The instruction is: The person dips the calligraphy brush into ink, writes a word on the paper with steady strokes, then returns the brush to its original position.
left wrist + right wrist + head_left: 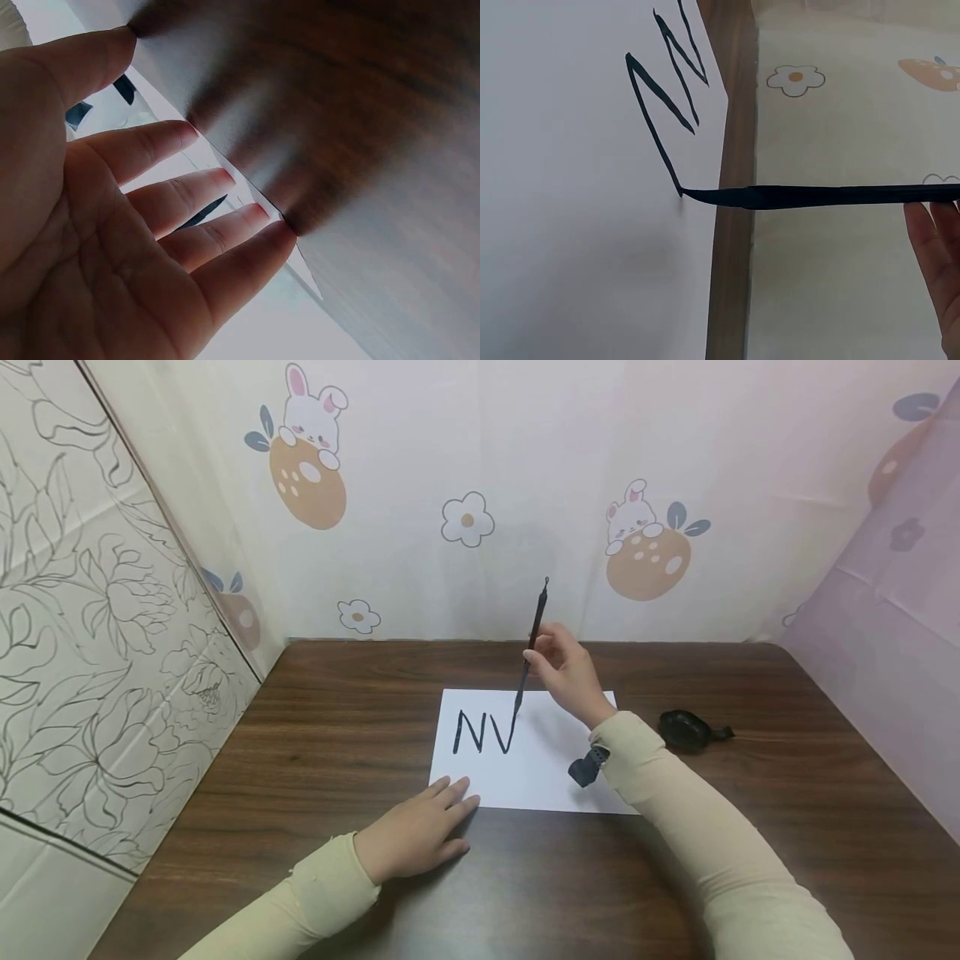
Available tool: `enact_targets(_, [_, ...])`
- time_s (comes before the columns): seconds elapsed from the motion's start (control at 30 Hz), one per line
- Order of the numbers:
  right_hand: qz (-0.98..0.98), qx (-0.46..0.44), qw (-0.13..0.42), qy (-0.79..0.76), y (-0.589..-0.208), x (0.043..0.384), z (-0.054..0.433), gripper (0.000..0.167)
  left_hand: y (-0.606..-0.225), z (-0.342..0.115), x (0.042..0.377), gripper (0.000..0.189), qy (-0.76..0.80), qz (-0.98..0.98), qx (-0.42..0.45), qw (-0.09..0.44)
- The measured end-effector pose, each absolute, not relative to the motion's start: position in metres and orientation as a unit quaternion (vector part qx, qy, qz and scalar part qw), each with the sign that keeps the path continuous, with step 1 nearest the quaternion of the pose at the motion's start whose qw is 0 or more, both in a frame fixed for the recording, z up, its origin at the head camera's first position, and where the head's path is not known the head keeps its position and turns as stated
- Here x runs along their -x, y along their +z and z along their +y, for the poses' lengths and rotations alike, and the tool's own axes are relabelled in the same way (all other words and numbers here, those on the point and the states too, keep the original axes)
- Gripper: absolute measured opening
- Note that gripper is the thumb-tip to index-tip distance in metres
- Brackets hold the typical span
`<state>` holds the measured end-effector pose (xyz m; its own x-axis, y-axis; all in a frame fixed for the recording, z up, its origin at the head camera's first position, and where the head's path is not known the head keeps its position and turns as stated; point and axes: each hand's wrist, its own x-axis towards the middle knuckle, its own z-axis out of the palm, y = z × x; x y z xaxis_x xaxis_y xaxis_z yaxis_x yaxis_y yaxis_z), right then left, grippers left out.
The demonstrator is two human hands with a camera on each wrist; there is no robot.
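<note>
Bench (337, 718): wood-grained, smooth, soft sheen where light falls; paper (525, 787) smooth and matt; my brush (802, 196) smooth-shafted, fairly dull; dish (682, 732) faintly glossy, material unclear; my sleeve (705, 810) matt cloth, lightly wrinkled; wall covering (405, 443) smooth, creased, cloth or plastic, I cannot tell

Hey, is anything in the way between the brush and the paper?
Nothing visible: the brush in your right hand meets the paper, and your left hand rests at the near left corner, away from the brush.

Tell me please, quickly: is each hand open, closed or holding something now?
Left hand: open, resting partly on paper.
Right hand: closed, holding the brush.
</note>
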<state>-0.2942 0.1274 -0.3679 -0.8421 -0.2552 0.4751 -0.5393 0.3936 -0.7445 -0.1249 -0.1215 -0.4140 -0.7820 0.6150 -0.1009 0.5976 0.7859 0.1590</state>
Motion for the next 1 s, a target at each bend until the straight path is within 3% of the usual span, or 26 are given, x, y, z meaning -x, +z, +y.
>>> enact_targets(0.53, [-0.820, -0.265, 0.189, 0.471, -0.366, 0.285, 0.131, 0.028, -0.415, -0.122, 0.125, 0.059, 0.064, 0.943, -0.318, 0.076])
enact_targets(1.0, [-0.826, -0.276, 0.155, 0.466, -0.369, 0.278, 0.132, 0.031, -0.415, -0.122, 0.125, 0.058, 0.061, 0.943, -0.317, 0.075])
